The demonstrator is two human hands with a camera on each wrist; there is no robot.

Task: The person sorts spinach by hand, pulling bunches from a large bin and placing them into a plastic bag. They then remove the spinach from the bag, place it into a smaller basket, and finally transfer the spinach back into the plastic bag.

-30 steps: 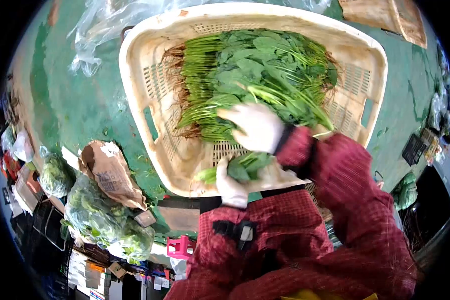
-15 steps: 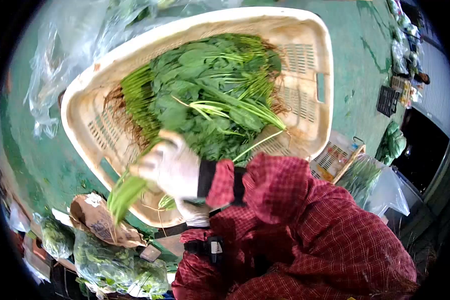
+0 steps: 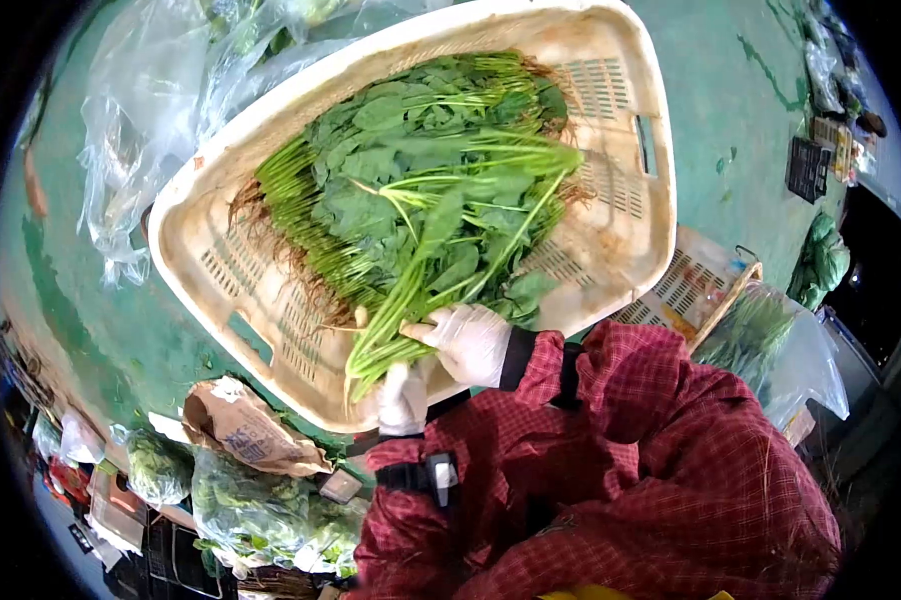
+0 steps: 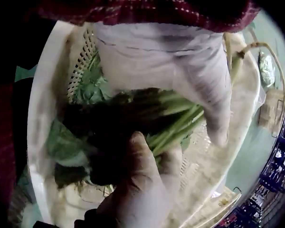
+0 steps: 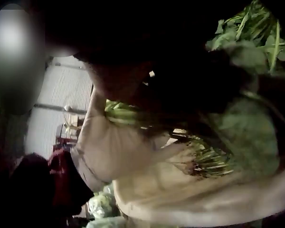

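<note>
Bright green stems [image 3: 395, 318], darker green leaves [image 3: 379, 114] and a cream basket [image 3: 607, 228] offset white gloves [image 3: 473, 345] and red checked sleeves [image 3: 631, 385].

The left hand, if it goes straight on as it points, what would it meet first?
The left hand would meet the stems at its fingers, then probably the stacked greens; depth is unclear.

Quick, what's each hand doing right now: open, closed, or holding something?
Left hand: closed, holding a bunch of leafy greens by the stalks.
Right hand: closed, holding the same bunch.
</note>
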